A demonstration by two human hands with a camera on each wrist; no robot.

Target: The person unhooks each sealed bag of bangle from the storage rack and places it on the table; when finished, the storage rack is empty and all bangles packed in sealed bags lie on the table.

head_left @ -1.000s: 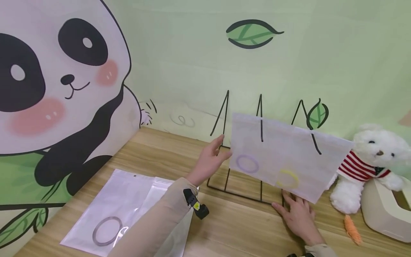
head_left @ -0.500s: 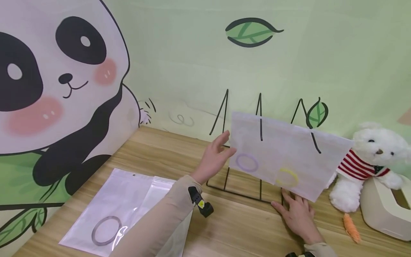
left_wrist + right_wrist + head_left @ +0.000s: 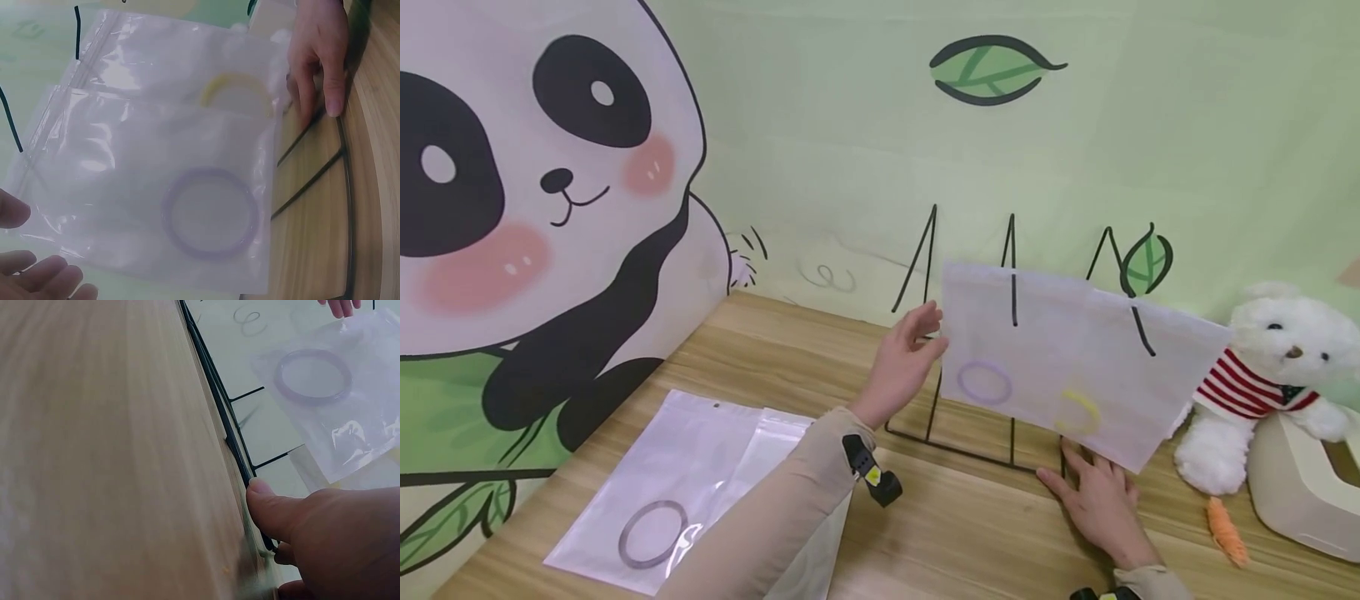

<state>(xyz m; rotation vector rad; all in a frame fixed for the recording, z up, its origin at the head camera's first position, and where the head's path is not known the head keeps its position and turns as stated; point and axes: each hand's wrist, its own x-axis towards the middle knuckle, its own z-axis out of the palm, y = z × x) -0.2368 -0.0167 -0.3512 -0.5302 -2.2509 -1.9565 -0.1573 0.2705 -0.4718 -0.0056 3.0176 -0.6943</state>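
Right hand (image 3: pixel 1099 505) pinches the wire rack (image 3: pixel 1012 461) low at its base, presumably steadying it; left hand (image 3: pixel 901 362), fingers gripping nothing, waits beside two ring bags (image 3: pixel 1075 350), likely hung for display near the back edge of the table (image 3: pixel 940 533).

Behind the left grip (image 3: pixel 901 367): beige sleeve (image 3: pixel 760 517), black strap (image 3: pixel 854 454), yellow mark (image 3: pixel 873 476); behind the right grip (image 3: pixel 1099 504), beige cuff (image 3: pixel 1152 582), another black strap (image 3: pixel 1082 594).

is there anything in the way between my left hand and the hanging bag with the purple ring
Nothing visible is in the way. Your left hand is right beside the edge of that hanging bag, though I can't tell whether they touch.
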